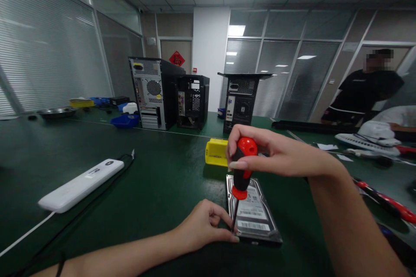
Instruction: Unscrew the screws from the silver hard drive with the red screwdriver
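My right hand [269, 151] is closed round the red-and-black handle of a screwdriver [242, 179]. The shaft points down, its tip at the near left corner of a hard drive [255, 212] with a white label, lying on the green table. My left hand [208, 225] is closed at that same corner, thumb and fingers pinching beside the screwdriver tip. Whether a screw sits under the tip is hidden by the fingers. Just beyond the drive stands a yellow bin [216, 152] with small pieces in it, partly covered by my right hand.
Computer cases [152, 91] stand at the back, one more [240, 99] behind the yellow bin. On the left lies a white power strip [81, 184] with cables; a blue bin [125, 121] is farther back. Red-and-black tools [386, 199] lie at right. A person [364, 91] stands back right.
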`<state>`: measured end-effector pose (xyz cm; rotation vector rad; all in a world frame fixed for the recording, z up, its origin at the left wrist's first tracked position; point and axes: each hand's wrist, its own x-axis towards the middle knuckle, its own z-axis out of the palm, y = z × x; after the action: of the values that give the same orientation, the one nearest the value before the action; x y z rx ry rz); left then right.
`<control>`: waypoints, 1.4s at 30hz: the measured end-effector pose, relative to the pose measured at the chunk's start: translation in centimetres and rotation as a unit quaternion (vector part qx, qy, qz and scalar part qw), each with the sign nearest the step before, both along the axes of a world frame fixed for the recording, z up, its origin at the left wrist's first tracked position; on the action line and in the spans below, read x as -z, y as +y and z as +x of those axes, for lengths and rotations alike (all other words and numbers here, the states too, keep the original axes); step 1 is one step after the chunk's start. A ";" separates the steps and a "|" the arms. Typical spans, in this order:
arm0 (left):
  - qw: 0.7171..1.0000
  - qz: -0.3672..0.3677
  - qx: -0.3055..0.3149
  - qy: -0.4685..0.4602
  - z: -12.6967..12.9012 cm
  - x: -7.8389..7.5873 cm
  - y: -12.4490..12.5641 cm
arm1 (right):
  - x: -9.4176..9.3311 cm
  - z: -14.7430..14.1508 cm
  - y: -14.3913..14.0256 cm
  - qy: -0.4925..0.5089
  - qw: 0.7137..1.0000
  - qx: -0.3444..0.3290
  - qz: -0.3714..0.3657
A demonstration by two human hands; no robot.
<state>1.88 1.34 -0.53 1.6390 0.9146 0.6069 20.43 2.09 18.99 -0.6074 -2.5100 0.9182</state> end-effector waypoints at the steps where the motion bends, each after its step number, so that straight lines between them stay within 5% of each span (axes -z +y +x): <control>1: 1.000 0.001 -0.002 0.000 0.0 -0.1 0.0 | 0.0 -0.1 0.0 -0.001 1.000 -0.002 -0.006; 9: 1.000 -0.004 -0.020 0.002 0.3 -0.2 -0.2 | 0.3 -0.2 0.0 0.020 0.999 -0.013 -0.043; 22: 0.999 -0.006 -0.039 -0.003 0.5 -0.1 -0.4 | 0.1 -0.3 0.1 -0.022 0.999 0.026 0.027; 27: 0.999 -0.015 -0.045 -0.008 0.6 0.0 -0.3 | 0.5 0.2 0.4 -0.010 1.000 0.009 -0.023; 34: 0.999 -0.011 -0.042 -0.009 0.5 0.5 -0.3 | 0.6 0.4 0.6 -0.025 0.999 0.042 0.019; 42: 0.999 -0.009 -0.036 -0.014 0.4 -0.1 -0.4 | 0.0 0.9 0.2 -0.011 0.999 0.018 -0.024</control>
<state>2.28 0.90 -0.39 1.5838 0.9592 0.6683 21.28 2.30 18.97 -0.6788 -2.4946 0.9676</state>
